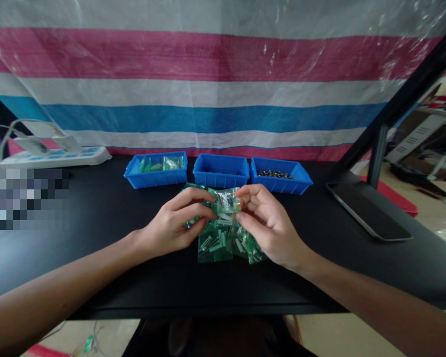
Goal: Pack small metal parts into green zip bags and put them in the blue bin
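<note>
A small clear plastic bag (227, 200) with small parts inside is held up between my hands, over a pile of green-tinted bags (217, 243) lying on the black table. My left hand (182, 218) pinches the bag's left edge, its fingers curled. At the bag's right edge, my right hand (265, 223) grips it between thumb and fingertips. The pile's bags hold pale strip-like pieces, and both hands partly cover them.
Behind the pile stand a left blue bin (156, 177) with green bags, a middle blue bin (221, 179) with a few dark bits, and a right blue bin (282, 184) with metal parts. A phone (367, 210) lies right; a power strip (55, 157) sits back left.
</note>
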Motion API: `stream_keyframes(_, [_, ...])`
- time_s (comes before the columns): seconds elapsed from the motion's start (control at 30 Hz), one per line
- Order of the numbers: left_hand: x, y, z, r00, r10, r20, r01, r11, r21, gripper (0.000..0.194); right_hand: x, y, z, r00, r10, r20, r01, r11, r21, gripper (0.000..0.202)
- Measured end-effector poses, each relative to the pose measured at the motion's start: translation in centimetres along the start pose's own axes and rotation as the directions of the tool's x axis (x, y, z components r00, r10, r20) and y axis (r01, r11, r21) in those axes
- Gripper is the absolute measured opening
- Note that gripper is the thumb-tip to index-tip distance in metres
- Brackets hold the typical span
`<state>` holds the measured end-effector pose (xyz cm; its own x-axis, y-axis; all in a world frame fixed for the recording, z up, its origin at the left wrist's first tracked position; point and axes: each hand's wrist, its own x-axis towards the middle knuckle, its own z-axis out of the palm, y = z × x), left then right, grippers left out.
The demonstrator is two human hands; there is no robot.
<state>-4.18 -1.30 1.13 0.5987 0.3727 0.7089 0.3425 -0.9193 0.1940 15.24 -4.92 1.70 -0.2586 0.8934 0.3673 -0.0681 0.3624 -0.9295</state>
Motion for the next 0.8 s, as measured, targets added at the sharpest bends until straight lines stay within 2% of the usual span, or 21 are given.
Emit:
stream_keyframes(0.3, [0.02, 0.11, -0.24, 1.0, 0.018, 0.005, -0.018, 1.0, -0.003, 0.016, 0.04, 0.08, -0.01, 0.999, -0.022, -0.029, 0.02, 0.997, -0.072, 0.017])
stream_keyframes(0.63, [0.01, 0.07, -0.17, 1.0, 0.029, 0.007, -0.029, 0.999, -0.037, 0.016, 0.04, 0.22, 0.01, 0.996, -0.078, -0.037, 0.073, 0.991, -0.11, 0.022])
stream_keyframes(0.73, [-0.18, 0.15, -0.03, 0.999, -0.03, -0.012, 0.029, 0.997, -0.073, 0.018, 0.08, 0.16, 0.02, 0.997, -0.072, -0.035, 0.068, 0.99, -0.122, 0.024])
stream_keyframes(0.8, [-0.27, 0.24, 0.2, 0.991, -0.125, -0.054, 0.116, 0.982, -0.152, 0.023, 0.07, 0.17, 0.03, 0.998, -0.063, -0.02, 0.06, 0.99, -0.128, 0.024])
